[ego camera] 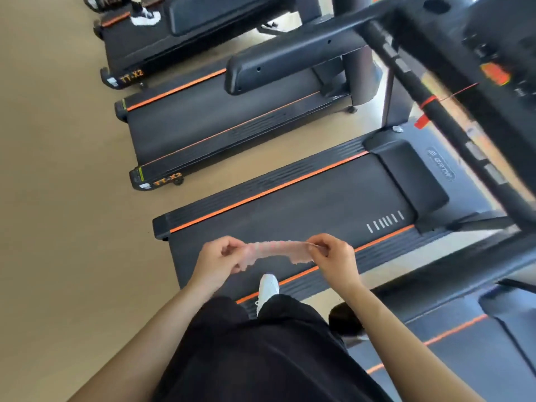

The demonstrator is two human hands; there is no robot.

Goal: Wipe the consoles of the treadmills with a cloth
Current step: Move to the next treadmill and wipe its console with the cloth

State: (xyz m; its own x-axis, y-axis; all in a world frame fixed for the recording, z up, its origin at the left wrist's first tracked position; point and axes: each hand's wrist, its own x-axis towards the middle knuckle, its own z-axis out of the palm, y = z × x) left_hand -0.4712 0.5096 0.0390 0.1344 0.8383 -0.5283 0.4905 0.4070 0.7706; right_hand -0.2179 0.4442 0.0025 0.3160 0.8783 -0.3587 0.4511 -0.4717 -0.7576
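Observation:
A small pink cloth (pixel 275 252) is stretched flat between my two hands, low in the middle of the view. My left hand (pixel 222 258) pinches its left end and my right hand (pixel 333 258) pinches its right end. Both hands hover above the black belt of the nearest treadmill (pixel 304 210), on which I stand. This treadmill's console (pixel 493 47) is at the upper right, dark with an orange button, blurred. A black handrail (pixel 452 132) with a red clip runs down from it.
Two more black treadmills (pixel 208 123) with orange stripes stand in a row to the left, and another (pixel 464 338) lies at the lower right. Another person's white shoe (pixel 145 17) rests on a far belt. Tan floor (pixel 58 198) fills the left.

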